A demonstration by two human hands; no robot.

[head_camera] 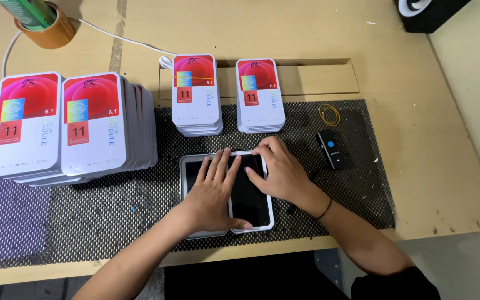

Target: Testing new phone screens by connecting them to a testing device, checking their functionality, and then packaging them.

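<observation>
Two open white trays, each holding a black phone screen panel, lie side by side on a dark mesh mat near the table's front edge: the left tray [186, 166] and the right tray [268, 214]. My left hand [213, 191] rests flat across both, fingers spread, thumb on the right panel. My right hand [280, 169] presses on the upper right part of the right tray, fingers on its top edge. A thin black band circles my right wrist.
Stacks of white boxes with red tops stand at the left [70, 125] and behind the trays [196, 91], [259, 94]. A small black handheld scanner [330, 149] and a yellow rubber band [329, 114] lie to the right. A tape roll [48, 30] and white cable [118, 36] sit far left.
</observation>
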